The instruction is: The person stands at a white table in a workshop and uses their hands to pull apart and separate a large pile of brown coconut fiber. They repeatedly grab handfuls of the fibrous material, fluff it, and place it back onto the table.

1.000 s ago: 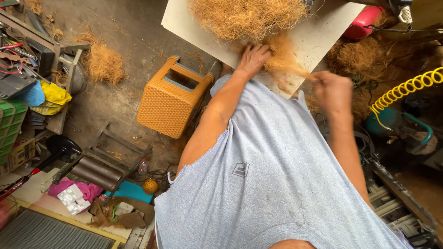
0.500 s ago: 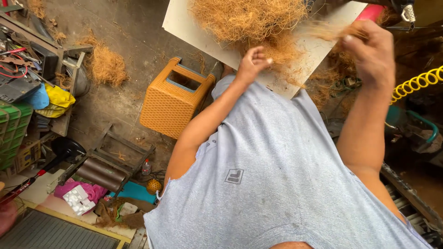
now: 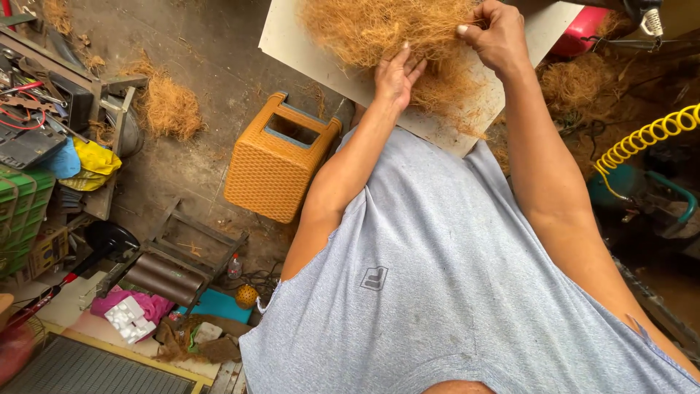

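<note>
The far edge of the pale board (image 3: 292,40) is cut off by the top of the view, and with it the upper part of the heap of coconut fibre (image 3: 386,33) lying on it — how far the heap goes I cannot tell. What carries the board is hidden under the person's grey sleeveless shirt (image 3: 437,292), which fills the near right half of the scene.

The left hand (image 3: 397,73) lies flat and open on the near side of the heap, fingers stretched, pressing the wiry strands against the board. The right hand (image 3: 499,36) is curled closed at the heap's right edge, thumb and fingers pinching a tuft of fibre; its fingertips are partly buried in the strands.

The fibre is coarse, golden-brown, tangled and springy, with loose wisps trailing over the board's smooth matt surface.

On the floor to the left stands an orange plastic stool (image 3: 277,164) with a woven-look wall and a rectangular opening on top. Farther left lies a smaller clump of fibre (image 3: 169,109) on rough concrete. At the far right a yellow coiled hose (image 3: 642,138) curls out of view (its end is cut off). The left edge is a clutter of tools and rags, hard to make out.
</note>
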